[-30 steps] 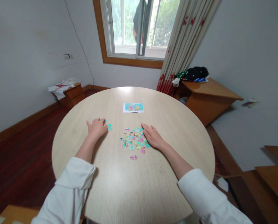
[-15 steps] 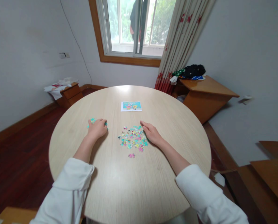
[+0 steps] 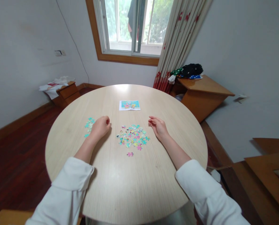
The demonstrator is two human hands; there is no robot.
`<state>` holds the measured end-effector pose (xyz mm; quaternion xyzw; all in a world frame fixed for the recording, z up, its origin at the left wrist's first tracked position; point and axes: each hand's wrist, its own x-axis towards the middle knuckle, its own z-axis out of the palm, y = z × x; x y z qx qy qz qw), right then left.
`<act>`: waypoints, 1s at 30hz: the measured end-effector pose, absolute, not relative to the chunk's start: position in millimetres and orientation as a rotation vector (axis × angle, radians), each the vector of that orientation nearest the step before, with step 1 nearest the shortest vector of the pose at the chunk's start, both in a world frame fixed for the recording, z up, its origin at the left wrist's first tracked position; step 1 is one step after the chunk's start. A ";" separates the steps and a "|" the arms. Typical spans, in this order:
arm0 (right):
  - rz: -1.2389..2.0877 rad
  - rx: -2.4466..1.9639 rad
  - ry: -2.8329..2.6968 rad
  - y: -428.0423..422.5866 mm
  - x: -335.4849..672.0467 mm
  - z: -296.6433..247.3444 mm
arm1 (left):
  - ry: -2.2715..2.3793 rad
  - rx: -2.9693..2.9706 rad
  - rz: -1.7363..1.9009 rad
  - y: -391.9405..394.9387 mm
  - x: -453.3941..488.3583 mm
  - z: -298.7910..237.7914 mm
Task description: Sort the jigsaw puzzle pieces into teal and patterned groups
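Observation:
My left hand (image 3: 101, 128) is over the left part of the table, its fingers curled in. Whatever they may hold is hidden. Just left of it lies a small group of teal and pale green jigsaw pieces (image 3: 90, 122), partly covered by the hand. A loose pile of mixed jigsaw pieces (image 3: 132, 136) in teal, pink, yellow and white spreads between my hands. One pink jigsaw piece (image 3: 130, 154) lies apart, on the near side. Right of the pile, my right hand (image 3: 160, 128) hovers with loosely bent fingers apart and no piece visible in them.
A cartoon picture sheet (image 3: 130, 105) lies flat beyond the pile on the round wooden table (image 3: 130, 187). Behind the table are a window and a curtain (image 3: 174, 47). A wooden cabinet (image 3: 205, 90) with cloths on top stands back right, and a small drawer unit (image 3: 69, 93) back left.
My left hand has shifted right, uncovering more of the teal pieces, and its fingers have curled in. My right hand has drawn away from the pile to the right. The view has shifted slightly.

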<state>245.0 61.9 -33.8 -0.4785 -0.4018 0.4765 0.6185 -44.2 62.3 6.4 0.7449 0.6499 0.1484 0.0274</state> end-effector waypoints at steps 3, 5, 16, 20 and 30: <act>1.113 -1.109 -0.919 59.6 244.0 -31.5 | 2.003 2.313 0.455 63.6 -45.9 4.7; 1.120 -1.117 -0.899 58.1 242.8 -29.5 | 1.989 2.317 0.463 64.0 -45.9 4.0; 0.922 -1.283 -1.272 45.6 229.7 -21.5 | 1.665 2.396 0.476 60.4 -35.8 -3.5; 0.904 -1.304 -1.320 45.8 230.1 -22.9 | 1.673 2.367 0.453 56.2 -29.5 -2.1; 0.454 -1.276 -1.830 27.5 211.8 -18.9 | 1.345 2.505 0.551 48.6 -21.1 8.6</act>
